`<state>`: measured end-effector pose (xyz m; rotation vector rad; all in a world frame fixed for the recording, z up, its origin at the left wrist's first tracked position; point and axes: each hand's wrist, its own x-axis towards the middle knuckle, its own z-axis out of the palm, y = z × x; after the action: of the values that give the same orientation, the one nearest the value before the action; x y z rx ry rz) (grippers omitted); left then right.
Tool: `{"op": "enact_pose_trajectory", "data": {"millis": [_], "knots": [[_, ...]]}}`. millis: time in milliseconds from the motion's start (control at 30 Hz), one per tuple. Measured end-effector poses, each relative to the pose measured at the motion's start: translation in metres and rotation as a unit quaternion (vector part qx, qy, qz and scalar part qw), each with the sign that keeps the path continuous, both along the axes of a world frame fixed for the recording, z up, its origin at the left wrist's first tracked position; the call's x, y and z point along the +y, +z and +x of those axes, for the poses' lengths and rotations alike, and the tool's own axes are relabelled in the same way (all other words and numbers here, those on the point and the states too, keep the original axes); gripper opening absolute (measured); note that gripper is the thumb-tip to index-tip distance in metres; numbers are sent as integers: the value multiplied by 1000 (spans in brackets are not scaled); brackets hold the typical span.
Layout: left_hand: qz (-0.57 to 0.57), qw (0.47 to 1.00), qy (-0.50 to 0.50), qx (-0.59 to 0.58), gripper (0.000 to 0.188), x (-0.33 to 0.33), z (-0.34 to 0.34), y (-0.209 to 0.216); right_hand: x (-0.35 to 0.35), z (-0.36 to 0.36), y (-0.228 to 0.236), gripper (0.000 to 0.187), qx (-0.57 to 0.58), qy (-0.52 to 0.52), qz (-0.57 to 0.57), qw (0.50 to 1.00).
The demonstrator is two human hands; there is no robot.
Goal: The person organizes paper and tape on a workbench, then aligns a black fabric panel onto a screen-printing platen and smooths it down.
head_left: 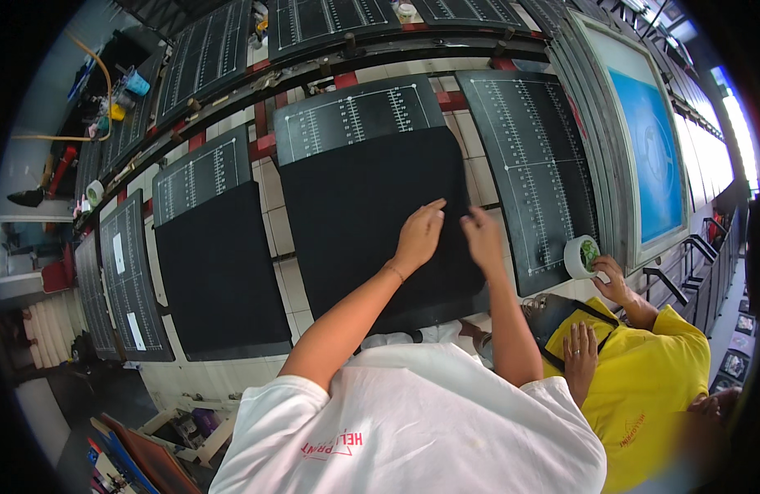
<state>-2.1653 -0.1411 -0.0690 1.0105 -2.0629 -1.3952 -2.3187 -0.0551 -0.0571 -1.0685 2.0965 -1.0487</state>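
A black cloth panel [355, 222] is spread over a dark board [347, 115] with white ruler marks; the board's far end shows beyond the cloth. My left hand [421, 236] is over the right half of this cloth, fingers stretched out and close together, with nothing visible in it. At the cloth's right edge is my right hand [483, 240], blurred by motion, so its grip is unclear. To the left, a second black cloth panel [219, 272] covers most of another marked board [200, 177].
On my right, a person in a yellow shirt [655, 395] has one hand at a roll of tape [579, 257] on a bare marked board [532, 177]. Beyond stands a framed blue screen [647, 152]. Two white slips [119, 253] lie on a board at left. Rails [355, 62] run behind.
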Motion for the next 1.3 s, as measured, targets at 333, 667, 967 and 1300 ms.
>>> {"op": "enact_pose_trajectory", "data": {"millis": [333,667,967,1300], "knots": [[283,932,202,100,17,-35,16,-13,-24,25,18,35,208,134,-3,969],[268,936,214,85,25,-34,16,1,-29,10,9,29,319,178,-44,930],[0,969,113,-221,41,18,32,38,-24,-5,4,17,318,217,-79,919],[76,996,34,-33,16,66,13,23,30,-31,35,18,224,61,37,972]]}}
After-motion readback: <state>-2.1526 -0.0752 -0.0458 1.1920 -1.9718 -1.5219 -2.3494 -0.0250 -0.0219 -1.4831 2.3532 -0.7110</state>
